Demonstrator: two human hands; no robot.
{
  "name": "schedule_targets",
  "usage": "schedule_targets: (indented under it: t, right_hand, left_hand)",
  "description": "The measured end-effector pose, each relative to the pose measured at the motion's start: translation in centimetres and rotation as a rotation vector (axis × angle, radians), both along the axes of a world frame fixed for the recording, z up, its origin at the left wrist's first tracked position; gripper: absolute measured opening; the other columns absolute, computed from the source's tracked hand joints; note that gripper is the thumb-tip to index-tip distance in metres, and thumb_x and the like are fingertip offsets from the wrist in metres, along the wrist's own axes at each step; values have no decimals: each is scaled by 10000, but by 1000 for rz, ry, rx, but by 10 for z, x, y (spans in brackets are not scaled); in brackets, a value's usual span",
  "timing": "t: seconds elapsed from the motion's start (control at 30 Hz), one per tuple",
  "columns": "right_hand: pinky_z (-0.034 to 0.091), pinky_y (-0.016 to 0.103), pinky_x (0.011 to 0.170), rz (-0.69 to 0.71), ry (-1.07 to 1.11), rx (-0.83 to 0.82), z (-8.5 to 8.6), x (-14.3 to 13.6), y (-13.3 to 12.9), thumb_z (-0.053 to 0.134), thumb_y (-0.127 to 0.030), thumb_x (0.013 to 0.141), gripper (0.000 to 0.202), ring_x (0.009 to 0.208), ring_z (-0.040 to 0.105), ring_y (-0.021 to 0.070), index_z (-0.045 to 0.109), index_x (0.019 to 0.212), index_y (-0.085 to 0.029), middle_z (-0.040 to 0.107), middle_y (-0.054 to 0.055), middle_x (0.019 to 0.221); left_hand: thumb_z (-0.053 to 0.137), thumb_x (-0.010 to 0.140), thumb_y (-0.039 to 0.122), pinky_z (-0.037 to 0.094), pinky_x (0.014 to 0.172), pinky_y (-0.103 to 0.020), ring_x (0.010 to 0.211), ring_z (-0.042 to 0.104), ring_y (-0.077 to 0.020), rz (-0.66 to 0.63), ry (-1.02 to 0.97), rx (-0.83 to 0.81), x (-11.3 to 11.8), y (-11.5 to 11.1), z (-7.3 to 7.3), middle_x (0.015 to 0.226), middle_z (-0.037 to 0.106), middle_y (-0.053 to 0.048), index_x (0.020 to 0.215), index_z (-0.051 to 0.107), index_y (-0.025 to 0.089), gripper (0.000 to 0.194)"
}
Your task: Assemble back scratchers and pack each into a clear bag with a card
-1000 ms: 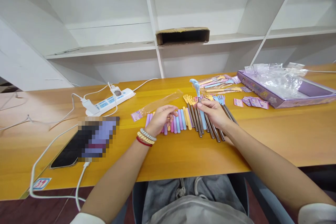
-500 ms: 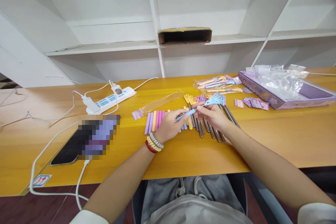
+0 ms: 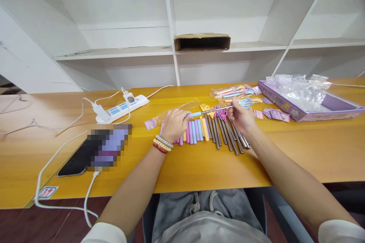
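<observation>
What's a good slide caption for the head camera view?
Left hand on a blue handle, right hand on its rod near the claw, pastel handles and metal rods nearby.

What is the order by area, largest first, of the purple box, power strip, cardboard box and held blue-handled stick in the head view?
1. Purple box
2. Power strip and cardboard box: too alike to rank.
3. Blue-handled stick: long but thin, partly hidden.

hands: 2 | held scratcher: 1 | cardboard box: 1 | power strip: 1
</observation>
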State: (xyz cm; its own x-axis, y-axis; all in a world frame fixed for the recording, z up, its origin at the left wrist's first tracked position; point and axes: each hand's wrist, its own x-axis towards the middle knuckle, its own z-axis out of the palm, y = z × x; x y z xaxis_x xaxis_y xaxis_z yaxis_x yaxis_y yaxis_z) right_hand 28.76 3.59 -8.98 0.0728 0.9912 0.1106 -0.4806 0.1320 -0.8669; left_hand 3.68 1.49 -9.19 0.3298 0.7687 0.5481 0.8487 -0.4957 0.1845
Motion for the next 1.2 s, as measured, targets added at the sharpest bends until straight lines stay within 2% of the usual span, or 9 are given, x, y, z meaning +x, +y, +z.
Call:
schedule_targets:
  t: [0.17,0.33,0.43,0.6,0.77,0.87,1.2]
  right_hand:
    - [220,117,317,-269,198,-37,11,38,18,681,-363,731,293,367,338,3,497,651,-150,422,-82,485]
    - [170,138,300,-518,228,-47,10,67,32,523,-319,837,276,341,251,23,411,633,-171,318,-90,466]
    - [121,162,304,-692,262,-110,8,87,38,455,-244,840,271,341,160,36,355,596,-182,231,-91,438]
    - [87,199,329,-749,271,-116,6,114,46,461,-233,797,262,356,135,46,347,564,-195,219,-81,412]
    - [99,200,349,-915,334,-163,4,136,45,439,-162,778,264,360,172,41,288,566,-206,234,-86,443]
    - [81,203,349,-952,351,-158,3,149,44,435,-161,774,272,362,166,42,269,564,-209,246,-87,452]
    - [133,183,362,-1011,407,-108,-1,165,49,429,-161,768,266,355,225,36,267,562,-207,256,-94,470]
  left_hand:
    - [426,898,329,326,764,-382,871,533,-230,146,30,84,-30,14,3,904,685,-56,957,662,211,270]
    - [426,892,312,327,778,-381,865,525,-228,139,55,133,-54,23,5,903,677,-65,963,665,213,268]
    - [428,875,267,332,775,-384,869,515,-240,186,52,145,-71,27,6,870,671,-75,926,672,200,258]
    - [421,864,295,346,810,-393,891,506,-246,162,33,51,-96,33,8,879,677,-73,952,674,197,286]
    - [403,851,311,379,847,-377,848,516,-230,181,-77,0,-126,35,8,860,673,-81,928,682,179,318]
    - [418,840,349,396,851,-366,885,515,-236,196,-132,-59,-140,34,5,862,668,-87,949,684,170,339]
    - [488,786,382,441,788,-318,807,567,-196,198,-279,-152,-144,36,3,853,656,-70,946,702,168,342]
